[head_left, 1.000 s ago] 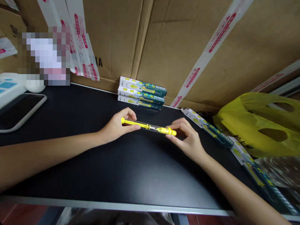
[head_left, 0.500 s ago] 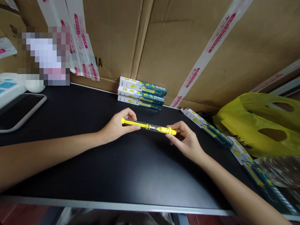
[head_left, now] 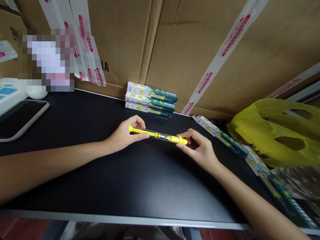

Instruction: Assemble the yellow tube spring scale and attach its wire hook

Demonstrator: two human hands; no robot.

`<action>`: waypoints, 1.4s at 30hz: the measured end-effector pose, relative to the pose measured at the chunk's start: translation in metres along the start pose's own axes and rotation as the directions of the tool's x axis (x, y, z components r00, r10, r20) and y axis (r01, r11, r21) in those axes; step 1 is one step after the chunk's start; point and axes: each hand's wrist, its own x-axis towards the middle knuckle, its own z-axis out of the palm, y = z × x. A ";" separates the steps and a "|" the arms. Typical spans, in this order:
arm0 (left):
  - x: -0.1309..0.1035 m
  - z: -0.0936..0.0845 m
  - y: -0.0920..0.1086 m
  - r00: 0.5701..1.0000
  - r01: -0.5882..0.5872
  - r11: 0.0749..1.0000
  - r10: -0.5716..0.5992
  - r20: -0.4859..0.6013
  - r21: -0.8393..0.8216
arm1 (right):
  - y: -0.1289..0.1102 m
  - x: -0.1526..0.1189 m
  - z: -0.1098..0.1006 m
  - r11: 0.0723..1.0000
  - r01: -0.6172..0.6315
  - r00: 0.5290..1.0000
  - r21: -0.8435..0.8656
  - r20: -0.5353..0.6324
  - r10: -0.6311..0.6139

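Note:
A spring scale [head_left: 163, 136], a clear tube with yellow parts and a short metallic spring inside, is held level above the black tabletop [head_left: 120, 190]. My left hand [head_left: 127, 133] pinches its left end between thumb and fingers. At the opposite end, the yellow cap is gripped by the thumb and fingertips of my right hand [head_left: 196, 143]. Behind it lies a small stack of printed white-and-green spring scale boxes [head_left: 150, 105], against the cardboard. Neither end shows a hook that I can make out.
Two more printed boxes lie to the right, one farther back [head_left: 222, 136] and one nearer [head_left: 277, 186]. A yellow plastic bag [head_left: 265, 133] sits beyond them. To the left rests a phone [head_left: 25, 116] next to a white device. Taped cardboard [head_left: 190, 43] stands along the back edge.

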 end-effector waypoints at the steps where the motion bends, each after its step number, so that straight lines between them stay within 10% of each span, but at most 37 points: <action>1: 0.000 0.000 0.000 1.000 0.000 1.000 0.000 0.000 0.001 | -0.001 0.001 0.000 0.999 0.032 0.999 -0.017 -0.013 -0.032; 31: 0.000 0.000 -0.001 1.000 0.004 1.000 -0.004 0.019 0.018 | 0.001 -0.004 0.004 0.978 -0.103 0.991 0.179 0.100 0.086; 42: -0.001 -0.001 -0.004 0.996 -0.091 0.995 0.092 0.012 -0.042 | 0.000 0.003 0.001 0.994 0.109 0.994 -0.028 -0.002 -0.109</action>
